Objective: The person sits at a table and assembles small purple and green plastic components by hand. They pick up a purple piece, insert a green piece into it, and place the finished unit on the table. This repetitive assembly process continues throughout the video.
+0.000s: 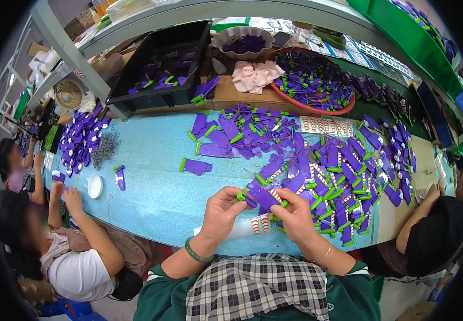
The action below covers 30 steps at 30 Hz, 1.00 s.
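Close in front of me, my left hand [222, 213] is closed in a pinch on a purple piece with a green end [249, 201]. My right hand [297, 216] grips a second flat purple piece [265, 200], which carries a red-and-white striped sticker and a green end. The two pieces nearly touch; where they meet is partly covered by fingers. Below the hands, a white strip [237, 230] bears a couple of striped stickers. Just right of my right hand spreads a heap of purple and green pieces [344, 187], many with striped stickers.
Loose purple pieces [226, 131] lie farther back. Behind them stand a black bin [159, 96], a red basin [317, 108] and a pink cloth [253, 75]. A sticker sheet [325, 127] lies beyond the heap. Co-workers sit left and right; a white lid-like dish [95, 186] is leftward.
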Tool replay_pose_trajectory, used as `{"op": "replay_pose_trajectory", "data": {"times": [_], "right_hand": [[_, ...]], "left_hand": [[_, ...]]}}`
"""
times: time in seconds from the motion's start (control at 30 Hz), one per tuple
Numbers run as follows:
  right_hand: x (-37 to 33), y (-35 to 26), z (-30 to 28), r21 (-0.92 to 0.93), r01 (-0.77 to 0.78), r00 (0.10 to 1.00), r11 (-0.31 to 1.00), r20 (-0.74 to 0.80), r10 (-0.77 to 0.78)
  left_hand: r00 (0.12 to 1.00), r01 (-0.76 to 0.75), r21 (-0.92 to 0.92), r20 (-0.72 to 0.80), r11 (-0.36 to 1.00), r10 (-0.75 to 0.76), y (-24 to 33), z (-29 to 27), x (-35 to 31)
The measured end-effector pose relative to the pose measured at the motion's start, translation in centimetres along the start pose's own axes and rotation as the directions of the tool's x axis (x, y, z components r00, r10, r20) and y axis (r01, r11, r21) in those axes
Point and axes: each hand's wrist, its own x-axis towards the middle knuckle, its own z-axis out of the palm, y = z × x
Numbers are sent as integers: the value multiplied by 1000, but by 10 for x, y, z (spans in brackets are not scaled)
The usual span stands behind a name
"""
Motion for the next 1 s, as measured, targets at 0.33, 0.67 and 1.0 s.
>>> {"op": "replay_pose_trajectory", "data": {"times": [0.33, 0.67, 1.0], "right_hand": [[-5, -23, -1, -754, 448, 888, 480, 314, -336], [7, 0, 11, -277, 75, 987, 958, 155, -33], [41, -50, 19, -589, 599, 709, 542, 705, -17]], "left_hand": [[997, 15, 171, 66, 985, -27, 4, -18, -6], [986, 142, 211, 56, 967, -157, 3, -6, -14], [932, -273, 676, 362, 684, 14, 40, -3, -7]]}}
